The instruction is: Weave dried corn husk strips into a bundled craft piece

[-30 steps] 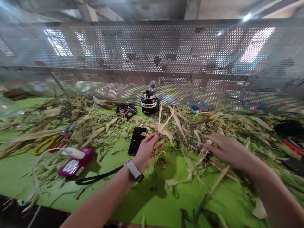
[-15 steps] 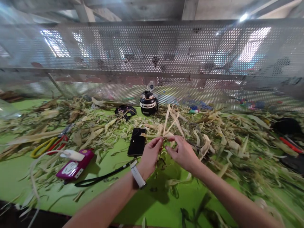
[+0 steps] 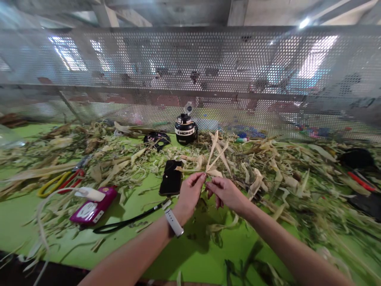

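Observation:
Pale dried corn husk strips, joined at their base, fan upward and sideways over the middle of the table. My left hand, with a white watch strap at the wrist, pinches that base between thumb and fingers. Just right of it, my right hand has its fingers curled together slightly below the base. What those fingers hold, if anything, is too small to make out. A black phone lies left of the strips, its lanyard below it near my left wrist.
Loose husk scraps cover much of the green table. On the left lie a purple power bank with a white cable and red-and-yellow-handled scissors or pliers. A black bottle stands before a perforated metal screen.
My right hand has dropped slightly from the husk base, its fingers now curled in closer together. The husk strips have tilted a little to the right; my left hand keeps its pinch.

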The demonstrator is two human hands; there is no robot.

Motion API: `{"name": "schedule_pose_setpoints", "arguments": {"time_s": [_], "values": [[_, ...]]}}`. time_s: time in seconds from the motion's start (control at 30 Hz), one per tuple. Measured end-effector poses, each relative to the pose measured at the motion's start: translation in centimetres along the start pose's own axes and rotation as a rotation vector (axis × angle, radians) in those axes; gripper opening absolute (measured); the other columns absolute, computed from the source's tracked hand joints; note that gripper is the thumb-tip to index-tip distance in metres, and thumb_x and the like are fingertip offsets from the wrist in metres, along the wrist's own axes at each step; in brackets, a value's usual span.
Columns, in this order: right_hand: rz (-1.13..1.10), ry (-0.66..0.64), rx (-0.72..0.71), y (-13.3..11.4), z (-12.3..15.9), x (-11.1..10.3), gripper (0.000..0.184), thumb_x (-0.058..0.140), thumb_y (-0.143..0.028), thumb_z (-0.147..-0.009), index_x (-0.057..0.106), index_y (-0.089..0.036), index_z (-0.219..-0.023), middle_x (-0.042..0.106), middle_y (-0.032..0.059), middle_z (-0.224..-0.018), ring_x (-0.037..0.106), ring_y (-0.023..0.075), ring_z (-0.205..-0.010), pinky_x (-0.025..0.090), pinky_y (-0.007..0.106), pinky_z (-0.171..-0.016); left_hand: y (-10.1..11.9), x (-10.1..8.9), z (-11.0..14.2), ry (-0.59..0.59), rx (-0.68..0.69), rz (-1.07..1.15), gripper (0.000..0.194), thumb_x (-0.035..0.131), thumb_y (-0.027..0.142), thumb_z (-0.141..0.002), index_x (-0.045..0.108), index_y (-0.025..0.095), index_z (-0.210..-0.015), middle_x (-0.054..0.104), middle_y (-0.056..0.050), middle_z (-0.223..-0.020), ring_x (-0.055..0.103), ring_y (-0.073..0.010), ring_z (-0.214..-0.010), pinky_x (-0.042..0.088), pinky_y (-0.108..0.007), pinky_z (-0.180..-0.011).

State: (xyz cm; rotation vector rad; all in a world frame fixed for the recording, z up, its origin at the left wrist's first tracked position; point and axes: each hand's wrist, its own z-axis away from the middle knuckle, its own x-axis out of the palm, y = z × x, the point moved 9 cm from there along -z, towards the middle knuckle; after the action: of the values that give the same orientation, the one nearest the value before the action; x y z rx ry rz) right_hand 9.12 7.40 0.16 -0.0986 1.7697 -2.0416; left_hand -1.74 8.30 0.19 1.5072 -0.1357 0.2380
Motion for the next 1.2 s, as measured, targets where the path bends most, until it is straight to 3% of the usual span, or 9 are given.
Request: {"name": "schedule_pose_setpoints", "arguments": {"time_s": [0.1, 0.23, 0.37, 0.53, 0.77, 0.97, 1.1, 1.2], "values": [[0.138, 0.143, -0.040, -0.4, 0.3, -1.2, 0.025, 0.051, -0.044, -0.082, 0.045, -0.021, -0.081, 0.050, -0.0057, -0.058, 0.045, 0.0082, -0.037, 0.036, 0.022, -0.036, 0.2, 0.0, -0.1, -0.008, 0.017, 0.006, 0.023, 0.070, 0.032, -0.065, 0.070, 0.014, -0.080, 0.068, -0.003, -0.079, 0.056, -0.0140, -0.076, 0.043, -0.026, -0.076], [0.637, 0.366, -0.296, -3.5, 2.2, -1.7, 0.021, 0.048, -0.035, -0.083, 0.048, -0.018, -0.097, 0.057, -0.0012, -0.063, 0.051, 0.0122, -0.048, 0.036, 0.023, -0.046, -0.1, 0.1, -0.1, -0.015, -0.012, 0.059, 0.024, 0.072, 0.032, -0.064, 0.070, 0.014, -0.078, 0.067, -0.002, -0.075, 0.055, -0.0127, -0.072, 0.042, -0.025, -0.072], [0.987, 0.353, -0.434, -4.7, 3.1, 0.3, 0.027, 0.044, -0.034, -0.085, 0.055, -0.017, -0.103, 0.068, 0.0077, -0.085, 0.059, 0.0150, -0.059, 0.033, 0.024, -0.049, -0.1, 0.3, 0.2, -0.017, -0.038, 0.063, 0.023, 0.073, 0.032, -0.062, 0.069, 0.014, -0.075, 0.066, -0.001, -0.070, 0.055, -0.0124, -0.069, 0.042, -0.025, -0.069], [1.041, 0.368, -0.327, -3.7, 2.3, 0.0, 0.029, 0.044, -0.035, -0.084, 0.059, -0.016, -0.100, 0.069, 0.0078, -0.072, 0.060, 0.0175, -0.057, 0.032, 0.025, -0.050, -0.4, 0.4, 0.4, -0.010, -0.042, 0.050, 0.025, 0.073, 0.032, -0.062, 0.070, 0.014, -0.078, 0.069, -0.004, -0.078, 0.057, -0.0144, -0.073, 0.043, -0.026, -0.071], [0.860, 0.342, -0.375, -3.7, 1.9, -0.5, 0.019, 0.042, -0.025, -0.082, 0.060, -0.018, -0.079, 0.063, 0.0035, -0.063, 0.049, 0.0128, -0.050, 0.027, 0.025, -0.049, -0.5, 0.4, 0.1, -0.036, 0.001, -0.004, 0.028, 0.071, 0.036, -0.063, 0.069, 0.012, -0.078, 0.068, -0.004, -0.076, 0.057, -0.0143, -0.071, 0.045, -0.027, -0.071], [0.269, 0.232, -0.259, -2.9, 1.2, -1.6, 0.014, 0.048, -0.027, -0.075, 0.052, -0.017, -0.067, 0.042, -0.0045, -0.052, 0.034, 0.0081, -0.048, 0.026, 0.022, -0.047, -0.6, 0.5, 0.1, -0.077, 0.013, -0.168, 0.031, 0.064, 0.040, -0.072, 0.068, 0.012, -0.086, 0.062, -0.003, -0.070, 0.052, -0.0108, -0.055, 0.043, -0.022, -0.050], [-0.169, 0.197, -0.133, -1.6, 0.6, -2.4, 0.015, 0.051, -0.031, -0.074, 0.051, -0.017, -0.067, 0.031, -0.0086, -0.048, 0.024, 0.0055, -0.043, 0.019, 0.020, -0.041, 1.1, 0.9, 0.6, -0.140, 0.241, -0.344, 0.032, 0.056, 0.035, -0.082, 0.062, 0.015, -0.106, 0.060, -0.003, -0.073, 0.054, -0.0114, -0.059, 0.044, -0.022, -0.052], [-0.353, 0.172, -0.056, -1.0, 0.5, -2.5, 0.015, 0.055, -0.032, -0.070, 0.051, -0.018, -0.068, 0.025, -0.0115, -0.044, 0.017, 0.0039, -0.039, 0.014, 0.019, -0.038, 2.4, 1.5, 1.3, -0.179, 0.429, -0.457, 0.026, 0.051, 0.026, -0.086, 0.059, 0.016, -0.109, 0.060, -0.004, -0.079, 0.057, -0.0126, -0.068, 0.047, -0.024, -0.062]]}}
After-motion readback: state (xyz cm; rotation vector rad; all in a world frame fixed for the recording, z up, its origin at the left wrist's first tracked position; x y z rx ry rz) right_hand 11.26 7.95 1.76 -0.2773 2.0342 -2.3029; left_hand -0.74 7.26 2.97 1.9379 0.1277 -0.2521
